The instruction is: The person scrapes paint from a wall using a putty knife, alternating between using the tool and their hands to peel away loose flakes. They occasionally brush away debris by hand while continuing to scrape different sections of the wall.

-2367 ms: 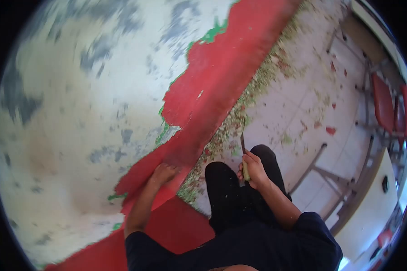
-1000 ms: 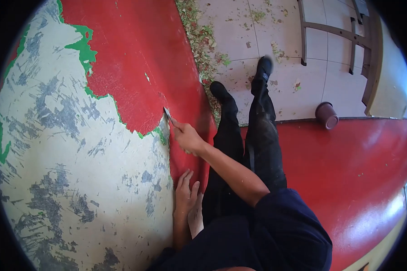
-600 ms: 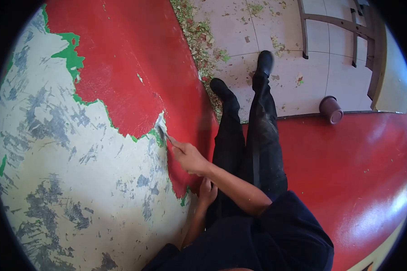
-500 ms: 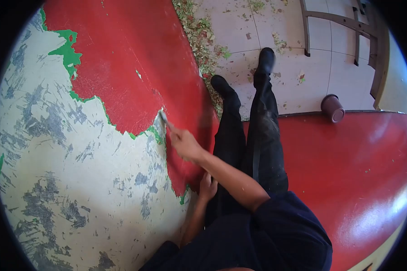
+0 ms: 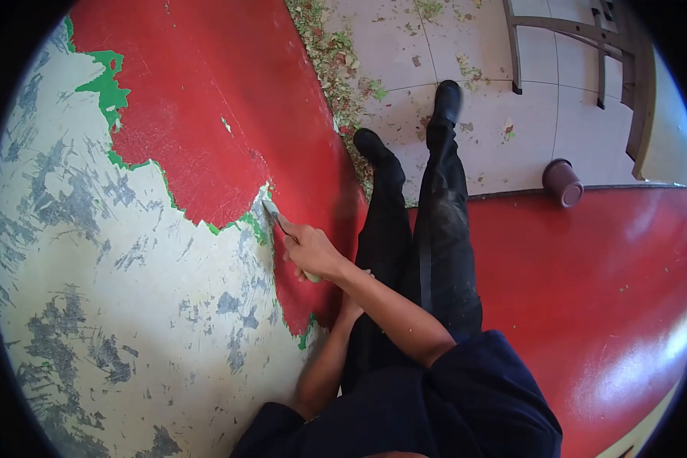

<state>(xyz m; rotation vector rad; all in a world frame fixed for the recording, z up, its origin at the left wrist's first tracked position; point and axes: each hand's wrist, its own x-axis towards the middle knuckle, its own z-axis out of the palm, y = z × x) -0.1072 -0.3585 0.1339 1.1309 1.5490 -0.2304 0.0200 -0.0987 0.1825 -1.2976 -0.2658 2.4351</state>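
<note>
My right hand (image 5: 311,250) is closed around a scraper (image 5: 273,211), whose metal blade touches the wall at the jagged edge of the red paint (image 5: 198,145). A pale green handle end shows beneath the hand. Green paint (image 5: 253,227) borders that edge, next to the bare whitish, grey-scuffed surface (image 5: 153,305). My left hand (image 5: 349,307) is lower, close to my leg and mostly hidden behind my right forearm; its fingers cannot be made out clearly.
My legs (image 5: 446,221) stretch forward onto pale floor tiles (image 5: 488,153). Paint flakes (image 5: 336,65) lie along the wall's base. A brown pot (image 5: 562,183) lies near the edge of the red floor (image 5: 572,252). A metal frame (image 5: 572,30) stands at upper right.
My right hand and the scraper have shifted slightly; the blade now sits a little lower at the paint edge. My left hand has moved up behind my right forearm.
</note>
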